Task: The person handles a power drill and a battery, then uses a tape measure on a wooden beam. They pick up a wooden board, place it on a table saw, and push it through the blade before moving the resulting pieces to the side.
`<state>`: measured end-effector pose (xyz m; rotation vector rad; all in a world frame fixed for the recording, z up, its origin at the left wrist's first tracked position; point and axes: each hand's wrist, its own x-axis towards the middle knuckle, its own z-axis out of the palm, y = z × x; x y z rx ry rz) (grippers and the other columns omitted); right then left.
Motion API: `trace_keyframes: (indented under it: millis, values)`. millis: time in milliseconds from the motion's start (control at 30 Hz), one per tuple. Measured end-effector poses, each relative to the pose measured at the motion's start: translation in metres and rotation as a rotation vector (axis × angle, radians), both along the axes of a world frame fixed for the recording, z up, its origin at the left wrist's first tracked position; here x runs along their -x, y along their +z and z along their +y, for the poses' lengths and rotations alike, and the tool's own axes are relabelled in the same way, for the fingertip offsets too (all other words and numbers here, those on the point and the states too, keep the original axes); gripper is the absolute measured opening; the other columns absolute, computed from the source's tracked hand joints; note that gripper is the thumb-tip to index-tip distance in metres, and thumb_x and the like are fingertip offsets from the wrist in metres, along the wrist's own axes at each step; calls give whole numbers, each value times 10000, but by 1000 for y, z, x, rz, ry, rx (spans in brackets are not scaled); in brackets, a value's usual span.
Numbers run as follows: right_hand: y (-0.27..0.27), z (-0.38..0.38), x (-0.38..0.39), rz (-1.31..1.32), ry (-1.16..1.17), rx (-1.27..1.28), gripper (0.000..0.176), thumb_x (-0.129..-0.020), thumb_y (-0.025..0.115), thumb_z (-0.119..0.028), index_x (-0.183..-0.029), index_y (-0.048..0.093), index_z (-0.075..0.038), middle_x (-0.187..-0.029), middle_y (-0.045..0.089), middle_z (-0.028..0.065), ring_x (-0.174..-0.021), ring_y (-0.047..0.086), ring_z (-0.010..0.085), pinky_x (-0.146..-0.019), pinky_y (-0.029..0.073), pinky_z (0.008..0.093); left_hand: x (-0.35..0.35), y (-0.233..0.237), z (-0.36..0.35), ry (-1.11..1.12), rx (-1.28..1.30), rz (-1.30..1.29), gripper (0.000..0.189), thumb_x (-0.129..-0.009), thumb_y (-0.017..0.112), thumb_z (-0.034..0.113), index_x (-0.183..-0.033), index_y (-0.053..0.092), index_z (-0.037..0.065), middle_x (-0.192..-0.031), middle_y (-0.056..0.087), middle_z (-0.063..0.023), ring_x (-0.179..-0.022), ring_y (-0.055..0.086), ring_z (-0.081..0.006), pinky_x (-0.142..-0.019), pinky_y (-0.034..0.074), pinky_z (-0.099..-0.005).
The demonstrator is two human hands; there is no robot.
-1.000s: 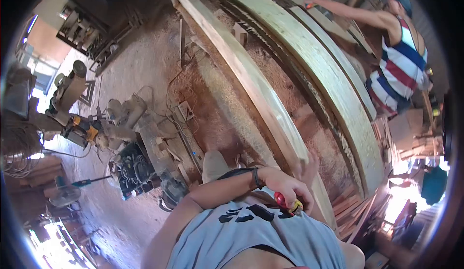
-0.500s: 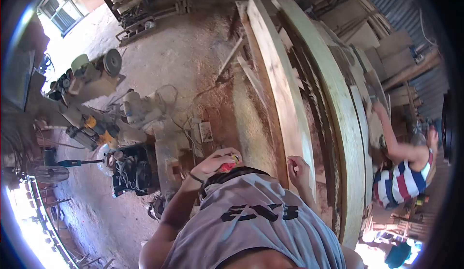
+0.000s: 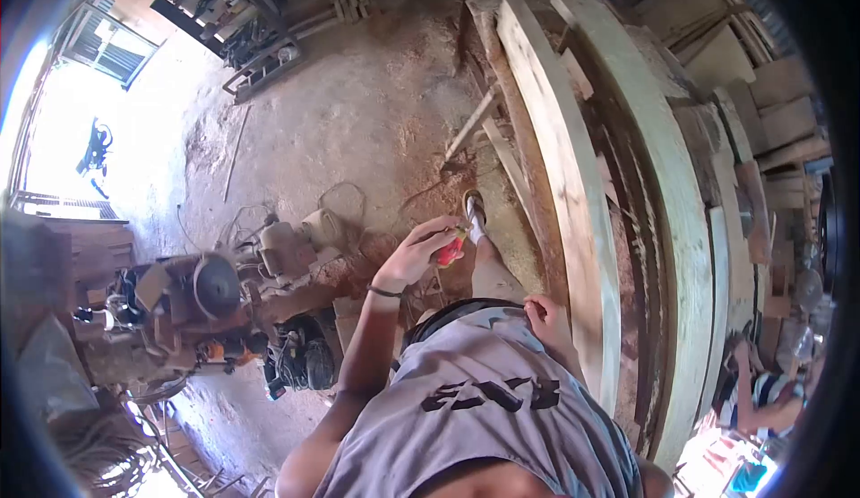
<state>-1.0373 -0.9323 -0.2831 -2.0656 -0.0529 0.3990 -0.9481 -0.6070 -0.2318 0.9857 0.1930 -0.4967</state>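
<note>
A small red item with some yellow-green on it (image 3: 451, 249) is held in my left hand (image 3: 419, 252), in front of my body and above the floor. A dark band circles that wrist. My right hand (image 3: 543, 312) hangs low near my waist, its fingers curled in, beside a long pale wooden beam (image 3: 573, 167). Whether anything lies inside the right hand's fingers is too small to tell.
A second long beam (image 3: 658, 140) runs parallel on the right. A person (image 3: 761, 399) is at the far right. Machines, including a round disc (image 3: 217, 286), and a black bag (image 3: 305, 355) stand left. A shelf (image 3: 224, 14) is at upper left.
My left hand has moved forward and up with the red item. My right hand has curled in more. The view has turned, and a foot and leg now show ahead of me.
</note>
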Motion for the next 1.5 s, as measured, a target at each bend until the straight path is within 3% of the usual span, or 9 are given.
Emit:
trace_keyframes:
  millis: [167, 300, 433, 533, 800, 1067, 1200, 1267, 1500]
  values:
    - [-39, 24, -154, 18, 77, -24, 160, -895, 579, -136, -982, 622, -9, -741, 619, 42, -665, 578, 105, -596, 459, 253, -117, -91, 36, 10, -679, -502, 212, -932, 508, 100, -1102, 601, 13, -1067, 601, -111, -944, 604, -172, -753, 515, -287]
    - [-20, 65, -301, -79, 8, -53, 152, -917, 564, -143, -991, 627, -26, -709, 573, 2, -637, 525, 71, -577, 434, 233, -137, -245, 118, -90, -1191, -192, 210, -924, 518, 133, -1085, 611, 35, -730, 565, -21, -605, 557, -126, -519, 445, -271]
    - [16, 117, -436, -195, 137, -33, 163, -907, 574, -161, -977, 630, -25, -692, 599, 64, -585, 551, 118, -560, 454, 263, -79, -346, 224, 96, -1025, 293, 225, -815, 596, 197, -1009, 654, 99, -939, 663, -120, -793, 640, -290, -681, 502, -369]
    - [27, 161, -513, -175, 265, -44, 169, -907, 574, -160, -991, 626, -24, -711, 606, 53, -600, 556, 115, -571, 459, 259, -54, -283, 222, 291, -752, 610, 242, -785, 671, 204, -916, 625, 6, -780, 616, -67, -655, 594, -172, -601, 495, -303]
    - [-62, 281, -628, 134, 324, -221, 179, -908, 578, -130, -1047, 619, -25, -839, 610, -18, -722, 542, 50, -652, 454, 216, -4, -397, 208, 481, -493, 817, 400, -736, 735, 241, -1032, 622, -3, -930, 648, -79, -853, 612, -175, -741, 494, -311]
    - [-220, 316, -675, 306, 405, -111, 224, -842, 655, -116, -1047, 630, -28, -851, 636, 16, -677, 566, 74, -621, 480, 242, -238, -388, 372, 377, -610, 683, 564, -674, 767, 337, -1128, 619, 38, -1004, 664, -109, -921, 619, -202, -792, 504, -337]
    - [-153, 390, -724, 521, -68, -28, 157, -863, 616, -112, -1005, 643, -48, -819, 631, 5, -704, 565, 63, -623, 462, 218, -370, -413, 543, 25, -654, 533, 559, -669, 754, 336, -1142, 605, 77, -979, 668, -92, -844, 634, -214, -705, 525, -360]
    - [-135, 410, -752, 386, -25, 84, 130, -867, 604, -109, -962, 653, -36, -818, 631, -5, -714, 569, 78, -645, 464, 229, -473, -272, 593, 197, -828, 726, 480, -737, 700, 300, -1136, 568, 69, -844, 644, -71, -674, 616, -199, -576, 506, -371]
    - [-174, 427, -805, 543, 85, 106, 233, -907, 588, -247, -822, 600, -31, -671, 540, -27, -589, 511, 57, -490, 404, 270, -648, -268, 749, 642, -268, 449, 404, -856, 617, 294, -1183, 473, 107, -845, 552, -53, -609, 545, -188, -496, 439, -361]
